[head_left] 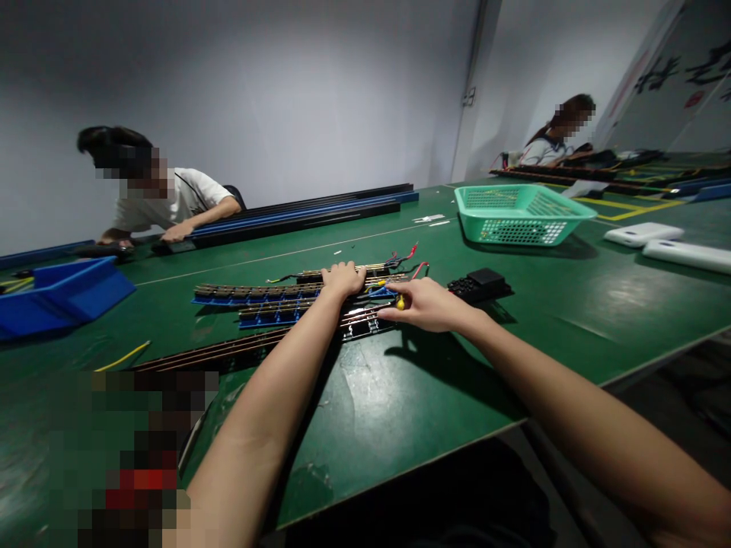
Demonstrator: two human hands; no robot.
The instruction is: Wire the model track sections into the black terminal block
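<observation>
- Blue-based strips lie side by side on the green table, roughly mid-view, with a longer dark strip just in front.
- Left hand is palm down across the strips, fingers a bit spread; can't tell if it's actually gripping.
- Right hand is at the strips' right end, thumb and fingers narrowed on a small yellow piece.
- Blue bin over on the left has some yellow bits and something dark in it, too small to make out.
- Green basket sits beyond the right hand, mesh sides; yellowish specks show on its far wall, can't tell if that's contents.
- Black block is right of the right hand, knobbly on top, can't tell what it is.
</observation>
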